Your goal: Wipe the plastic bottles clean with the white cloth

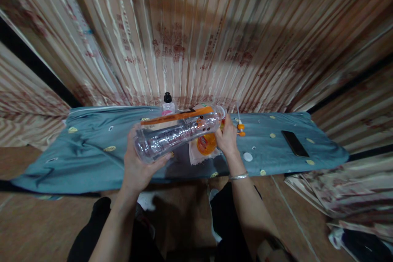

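A large clear plastic bottle (178, 133) with an orange label is held on its side above a table covered in blue-grey cloth (92, 151). My left hand (138, 163) grips its base end. My right hand (227, 137) holds its neck end, which has no cap on it. Under the bottle lies a white cloth (196, 156) with an orange round object (206, 144) on it. A white cap (247, 156) rests on the cloth just right of my right hand. An orange pump piece with a thin tube (240, 127) lies behind that hand.
A small bottle with a black cap (168, 104) stands at the table's back edge. A black phone (294, 143) lies at the right end of the table. Striped curtains (196, 37) hang behind. Folded patterned fabric (344, 192) is piled on the floor at right.
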Tool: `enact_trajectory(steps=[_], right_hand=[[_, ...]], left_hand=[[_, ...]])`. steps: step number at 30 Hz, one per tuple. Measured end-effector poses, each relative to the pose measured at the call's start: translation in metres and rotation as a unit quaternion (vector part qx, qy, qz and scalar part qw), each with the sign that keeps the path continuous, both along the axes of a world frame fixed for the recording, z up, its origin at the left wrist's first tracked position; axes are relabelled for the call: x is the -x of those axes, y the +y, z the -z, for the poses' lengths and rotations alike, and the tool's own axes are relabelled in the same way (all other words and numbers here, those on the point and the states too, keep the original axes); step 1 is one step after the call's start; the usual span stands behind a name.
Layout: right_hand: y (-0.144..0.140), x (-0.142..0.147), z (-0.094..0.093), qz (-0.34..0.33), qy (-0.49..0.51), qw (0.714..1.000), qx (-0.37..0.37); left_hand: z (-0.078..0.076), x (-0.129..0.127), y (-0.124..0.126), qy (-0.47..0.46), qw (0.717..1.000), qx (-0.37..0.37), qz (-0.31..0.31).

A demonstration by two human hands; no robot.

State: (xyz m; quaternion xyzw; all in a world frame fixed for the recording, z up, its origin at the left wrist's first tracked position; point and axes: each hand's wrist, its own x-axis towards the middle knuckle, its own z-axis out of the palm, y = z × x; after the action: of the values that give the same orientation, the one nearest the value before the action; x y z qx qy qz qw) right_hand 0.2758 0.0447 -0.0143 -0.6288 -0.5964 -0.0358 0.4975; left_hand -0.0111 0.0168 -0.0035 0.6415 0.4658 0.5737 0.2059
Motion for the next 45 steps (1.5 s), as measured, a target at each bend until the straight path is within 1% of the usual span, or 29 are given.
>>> enact_trajectory(steps=[3,9,14,19,22,27,31,36,45], right_hand=[[-0.0002,0.0005,-0.0007,0.003,0.003,1.0,0.001],[-0.0006,0.0004,-0.0013,0.003,0.002,1.0,0.009],[-0.0013,-0.0003,-0.0016,0.006,-0.008,1.0,0.014],[-0.0016,-0.0011,-0.001,0.006,-0.018,1.0,0.007],[-0.0014,-0.0011,-0.0004,0.008,-0.019,1.0,0.003],[-0.0008,-0.0013,-0.0001,0.006,-0.017,1.0,0.001],[-0.0005,-0.0017,0.0003,0.004,-0.015,1.0,-0.001],[-0.001,-0.0013,-0.0005,0.004,-0.007,1.0,0.012],[-0.0013,-0.0015,-0.0006,-0.004,-0.007,1.0,0.009]], left_hand=[[-0.0001,0.0005,-0.0003,-0.003,1.0,0.007,0.003],[0.0035,0.0021,0.0018,0.001,1.0,-0.004,-0.015],[0.0045,0.0005,0.0007,-0.007,1.0,0.006,-0.01],[0.0019,-0.0004,-0.0002,-0.009,1.0,-0.015,0.006],[0.0011,0.0004,-0.0005,-0.001,1.0,-0.027,0.005],[0.0026,0.0012,0.0002,-0.006,1.0,-0.022,0.011],[0.0022,0.0011,0.0009,-0.006,0.999,-0.04,0.014],[0.0006,0.0006,-0.0002,-0.006,1.0,-0.03,0.008],[-0.0002,0.0003,-0.001,-0.014,1.0,-0.015,0.015]])
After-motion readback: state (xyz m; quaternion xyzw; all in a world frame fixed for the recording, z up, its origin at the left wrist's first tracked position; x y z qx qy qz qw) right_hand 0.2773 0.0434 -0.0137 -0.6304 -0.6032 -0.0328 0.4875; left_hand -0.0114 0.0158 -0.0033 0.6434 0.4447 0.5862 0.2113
